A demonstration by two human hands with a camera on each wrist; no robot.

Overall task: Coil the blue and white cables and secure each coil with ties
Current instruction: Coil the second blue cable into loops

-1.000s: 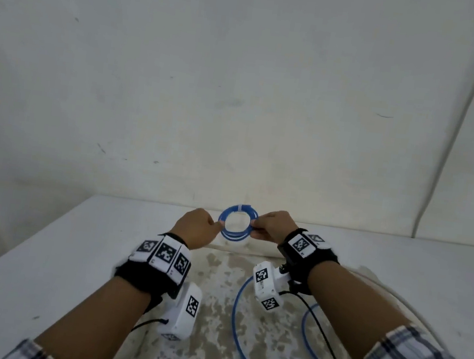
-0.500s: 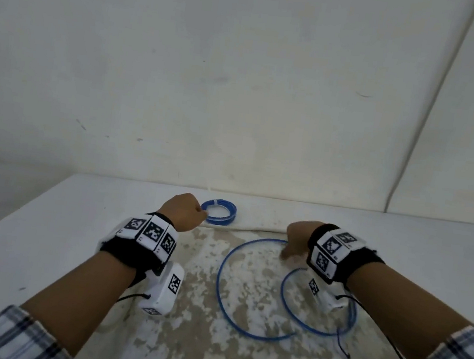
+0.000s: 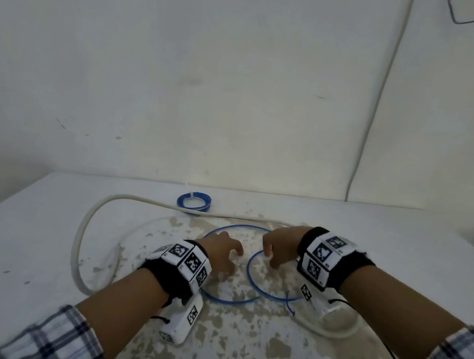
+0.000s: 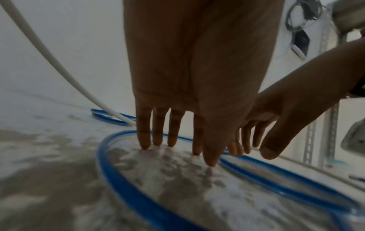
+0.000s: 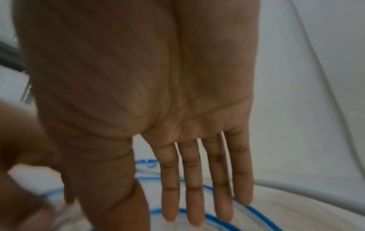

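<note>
A small blue coil bound with a white tie lies at the back of the table; it also shows in the left wrist view. A loose blue cable lies in two overlapping loops at the centre. My left hand is open, its straight fingertips touching the table inside the larger loop. My right hand is open too, fingers straight over the smaller loop, holding nothing. A thick white cable curves round the left side and along the back.
The tabletop is white with worn, patchy paint in the middle, and a plain wall stands right behind it. The white cable's other end loops near my right wrist. A thin cord runs up the wall at the right.
Both hands held the small tied coil a second ago. It now lies at the back, and both hands have come down open onto the loose blue cable, right first.
</note>
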